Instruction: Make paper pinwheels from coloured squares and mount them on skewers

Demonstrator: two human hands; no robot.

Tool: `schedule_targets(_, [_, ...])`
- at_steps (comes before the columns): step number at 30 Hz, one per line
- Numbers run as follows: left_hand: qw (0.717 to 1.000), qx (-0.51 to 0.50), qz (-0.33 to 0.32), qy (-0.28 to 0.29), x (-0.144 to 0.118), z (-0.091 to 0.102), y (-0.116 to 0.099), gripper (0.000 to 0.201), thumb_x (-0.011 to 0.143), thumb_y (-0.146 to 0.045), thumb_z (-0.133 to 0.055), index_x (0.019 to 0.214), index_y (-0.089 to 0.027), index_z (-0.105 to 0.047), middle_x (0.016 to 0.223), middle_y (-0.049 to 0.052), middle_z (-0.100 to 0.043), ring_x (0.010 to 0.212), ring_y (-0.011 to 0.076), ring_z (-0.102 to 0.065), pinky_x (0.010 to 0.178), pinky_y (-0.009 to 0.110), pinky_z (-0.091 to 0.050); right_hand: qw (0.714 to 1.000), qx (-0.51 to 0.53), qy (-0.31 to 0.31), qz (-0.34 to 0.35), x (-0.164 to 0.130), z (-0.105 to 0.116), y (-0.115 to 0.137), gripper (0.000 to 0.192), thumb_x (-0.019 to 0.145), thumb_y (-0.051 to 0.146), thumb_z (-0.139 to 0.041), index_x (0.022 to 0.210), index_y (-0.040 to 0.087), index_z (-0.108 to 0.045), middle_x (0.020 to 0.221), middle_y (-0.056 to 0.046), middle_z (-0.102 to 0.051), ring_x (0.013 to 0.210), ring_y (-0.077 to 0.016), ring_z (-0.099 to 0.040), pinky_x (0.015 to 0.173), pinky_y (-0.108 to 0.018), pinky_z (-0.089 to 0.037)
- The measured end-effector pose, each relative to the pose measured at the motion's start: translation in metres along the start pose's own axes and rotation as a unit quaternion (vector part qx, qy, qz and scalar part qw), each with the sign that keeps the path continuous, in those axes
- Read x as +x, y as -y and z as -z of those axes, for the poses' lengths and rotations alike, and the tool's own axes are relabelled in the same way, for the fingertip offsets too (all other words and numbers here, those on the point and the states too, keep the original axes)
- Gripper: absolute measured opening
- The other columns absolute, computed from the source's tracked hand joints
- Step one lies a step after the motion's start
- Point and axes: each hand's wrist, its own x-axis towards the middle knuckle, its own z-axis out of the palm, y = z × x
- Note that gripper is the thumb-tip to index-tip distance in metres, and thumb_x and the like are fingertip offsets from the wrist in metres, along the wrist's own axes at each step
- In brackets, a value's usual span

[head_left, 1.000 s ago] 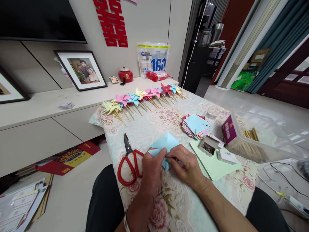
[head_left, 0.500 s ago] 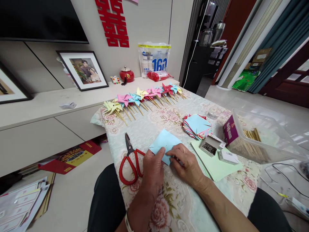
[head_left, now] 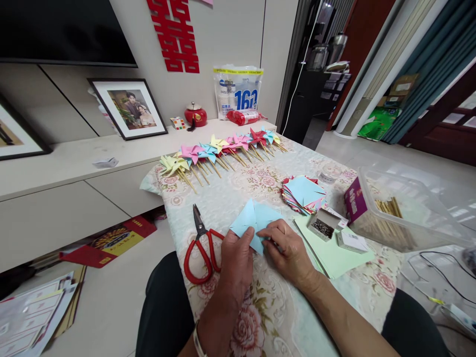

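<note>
A light-blue paper square (head_left: 246, 218) with slits cut in from its corners is held over the table's near part. My left hand (head_left: 238, 253) is closed on its lower left part, thumb on top. My right hand (head_left: 284, 248) pinches its right side with thumb and forefinger; the fingertips partly hide the paper there. Left of my left hand lie red-handled pliers-like cutters (head_left: 201, 238), touching nothing I hold. A stack of coloured paper squares (head_left: 304, 192), blue on top, sits beyond my right hand. Finished paper pinwheels (head_left: 217, 145) on sticks lie in a row at the back.
To the right, a small open box of dark metal bits (head_left: 322, 227) and a white box (head_left: 351, 241) lie on green paper (head_left: 334, 260). A clear plastic bin (head_left: 412, 208) holds wooden sticks (head_left: 390, 218). A roll of clear tape (head_left: 329, 173) stands behind the stack.
The blue paper's right part has lifted and opened upward, so a cut now shows from the top corner toward the middle. Both hands stay in nearly the same place.
</note>
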Motion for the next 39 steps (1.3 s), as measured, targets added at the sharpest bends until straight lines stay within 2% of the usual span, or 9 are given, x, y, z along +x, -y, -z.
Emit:
schedule_targets(5, [1.000, -0.021, -0.001, -0.004, 0.005, 0.000, 0.007, 0.010, 0.063, -0.022, -0.072, 0.071, -0.018, -0.068, 0.071, 0.001, -0.070, 0.061, 0.0154, -0.058, 0.060, 0.025, -0.046, 1.000, -0.012, 0.024, 0.011, -0.001, 0.000, 0.001, 0.033, 0.091, 0.005, -0.049, 0.113, 0.025, -0.065, 0.092, -0.006, -0.058, 0.086, -0.0191, -0.059, 0.073, -0.031, -0.052])
schedule_targets(10, [0.999, -0.039, 0.016, 0.017, 0.004, -0.001, 0.006, 0.018, 0.059, -0.022, -0.075, 0.075, -0.019, -0.069, 0.076, 0.003, -0.072, 0.068, 0.0184, -0.064, 0.066, 0.028, -0.050, 0.999, -0.017, 0.027, -0.004, -0.001, 0.001, 0.004, 0.015, 0.095, 0.015, -0.054, 0.098, 0.022, -0.067, 0.086, -0.005, -0.059, 0.080, -0.0185, -0.059, 0.070, -0.030, -0.050])
schedule_targets(19, [0.996, -0.084, 0.037, 0.008, 0.009, 0.002, 0.020, 0.030, 0.055, -0.029, -0.082, 0.079, -0.016, -0.071, 0.074, 0.004, -0.073, 0.068, 0.0193, -0.066, 0.066, 0.029, -0.052, 0.999, 0.026, 0.019, -0.042, 0.001, 0.002, 0.005, 0.013, 0.091, 0.013, -0.055, 0.083, 0.020, -0.063, 0.077, -0.003, -0.059, 0.075, -0.0177, -0.055, 0.067, -0.030, -0.044])
schedule_targets(23, [0.996, -0.080, 0.029, 0.012, 0.010, 0.003, 0.021, 0.026, 0.056, -0.031, -0.082, 0.075, -0.017, -0.071, 0.074, 0.004, -0.073, 0.067, 0.0194, -0.065, 0.065, 0.030, -0.052, 0.994, 0.054, 0.004, -0.095, 0.004, 0.004, 0.009, 0.014, 0.089, 0.017, -0.059, 0.076, 0.020, -0.063, 0.070, -0.001, -0.057, 0.067, -0.0156, -0.053, 0.060, -0.027, -0.042])
schedule_targets(27, [0.999, -0.051, 0.018, 0.003, 0.009, 0.002, 0.021, 0.018, 0.057, -0.033, -0.079, 0.063, -0.020, -0.069, 0.061, 0.002, -0.067, 0.060, 0.0175, -0.058, 0.060, 0.029, -0.050, 0.981, 0.092, 0.002, -0.169, 0.005, 0.003, 0.010, 0.014, 0.086, 0.020, -0.061, 0.073, 0.019, -0.066, 0.069, 0.000, -0.058, 0.060, -0.0131, -0.052, 0.053, -0.024, -0.041])
schedule_targets(30, [0.999, -0.047, 0.024, 0.002, 0.008, 0.001, 0.021, 0.020, 0.056, -0.034, -0.078, 0.065, -0.019, -0.069, 0.063, 0.002, -0.068, 0.060, 0.0167, -0.058, 0.060, 0.028, -0.049, 0.972, 0.114, -0.006, -0.205, 0.005, 0.003, 0.009, 0.015, 0.085, 0.022, -0.062, 0.071, 0.019, -0.065, 0.066, 0.001, -0.055, 0.056, -0.0122, -0.051, 0.052, -0.024, -0.042])
schedule_targets(32, [0.998, -0.058, 0.028, 0.002, 0.008, 0.001, 0.021, 0.022, 0.056, -0.033, -0.079, 0.068, -0.018, -0.069, 0.067, 0.002, -0.069, 0.060, 0.0160, -0.059, 0.062, 0.028, -0.049, 0.974, 0.112, -0.006, -0.199, 0.005, 0.004, 0.008, 0.014, 0.085, 0.022, -0.062, 0.071, 0.019, -0.064, 0.066, 0.001, -0.055, 0.056, -0.0124, -0.052, 0.053, -0.024, -0.042])
schedule_targets(36, [0.997, -0.072, 0.031, 0.002, 0.008, 0.001, 0.018, 0.018, 0.054, -0.028, -0.078, 0.064, -0.019, -0.066, 0.062, -0.001, -0.066, 0.056, 0.0141, -0.056, 0.060, 0.026, -0.048, 0.989, 0.070, -0.016, -0.130, 0.004, 0.006, 0.007, 0.010, 0.084, 0.015, -0.061, 0.080, 0.020, -0.068, 0.071, 0.000, -0.057, 0.062, -0.0140, -0.055, 0.057, -0.025, -0.044])
schedule_targets(39, [0.996, -0.077, 0.035, 0.009, 0.008, 0.001, 0.015, 0.017, 0.054, -0.025, -0.078, 0.066, -0.019, -0.067, 0.062, -0.001, -0.067, 0.056, 0.0142, -0.056, 0.058, 0.026, -0.047, 0.995, 0.049, -0.022, -0.086, 0.003, 0.004, 0.005, 0.016, 0.082, 0.010, -0.060, 0.090, 0.021, -0.069, 0.074, -0.001, -0.058, 0.064, -0.0149, -0.056, 0.059, -0.027, -0.046])
